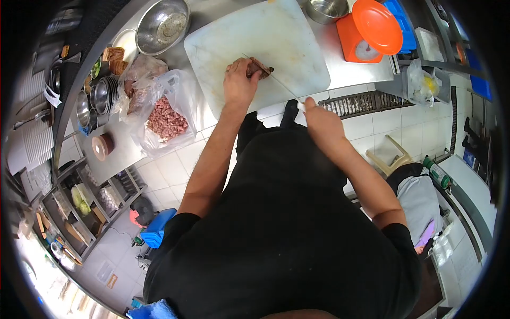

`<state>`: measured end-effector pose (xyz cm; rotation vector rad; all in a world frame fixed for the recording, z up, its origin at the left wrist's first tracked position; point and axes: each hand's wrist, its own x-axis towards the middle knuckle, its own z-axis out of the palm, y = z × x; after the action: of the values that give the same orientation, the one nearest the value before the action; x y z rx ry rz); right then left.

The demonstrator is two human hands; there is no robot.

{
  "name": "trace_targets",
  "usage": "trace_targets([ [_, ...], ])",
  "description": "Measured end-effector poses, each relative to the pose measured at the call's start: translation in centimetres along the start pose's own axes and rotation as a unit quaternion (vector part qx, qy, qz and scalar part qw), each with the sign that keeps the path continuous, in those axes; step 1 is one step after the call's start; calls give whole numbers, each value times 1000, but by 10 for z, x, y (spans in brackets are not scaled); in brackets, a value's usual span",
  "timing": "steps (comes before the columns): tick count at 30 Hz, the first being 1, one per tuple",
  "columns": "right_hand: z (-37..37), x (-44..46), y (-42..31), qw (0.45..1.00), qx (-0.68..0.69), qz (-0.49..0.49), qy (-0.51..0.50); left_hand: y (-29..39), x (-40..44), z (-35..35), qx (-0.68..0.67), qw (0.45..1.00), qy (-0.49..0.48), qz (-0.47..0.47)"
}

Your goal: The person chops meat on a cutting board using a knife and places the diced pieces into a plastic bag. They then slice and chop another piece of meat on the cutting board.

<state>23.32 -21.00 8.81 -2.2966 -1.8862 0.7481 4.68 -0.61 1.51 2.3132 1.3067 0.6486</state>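
Note:
On the white cutting board [281, 32], a small piece of dark brown meat [258, 68] lies under the fingers of my left hand [240, 82], which is closed over its left side. My right hand [323, 125] grips the handle of a long thin knife [289, 91] near the board's front edge. The blade runs up and left across the board to the meat, touching or very near it. Exactly where the edge meets the meat is hard to see.
Left of the board sit a plastic bag of diced raw meat [167, 121] and a steel bowl [164, 26]. An orange kitchen scale [364, 40] and a small steel pot [326, 8] stand at right. Another person in grey [419, 199] is at lower right, by a stool [390, 157].

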Motion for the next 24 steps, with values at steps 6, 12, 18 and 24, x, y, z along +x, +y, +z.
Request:
trace_targets([
  [6, -9, 8, -6, 999, 34, 2, 6, -2, 0, 2, -1, 1000, 10, 15],
  [12, 2, -9, 13, 1000, -14, 4, -24, -3, 0, 1, -5, 1000, -10, 3],
  [18, 27, 10, 20, 997, -21, -47, 62, -9, 3, 4, -2, 1000, 6, 17],
  [24, -5, -18, 12, 1000, -8, 15, -23, -8, 6, 3, 18, 999, 5, 35],
])
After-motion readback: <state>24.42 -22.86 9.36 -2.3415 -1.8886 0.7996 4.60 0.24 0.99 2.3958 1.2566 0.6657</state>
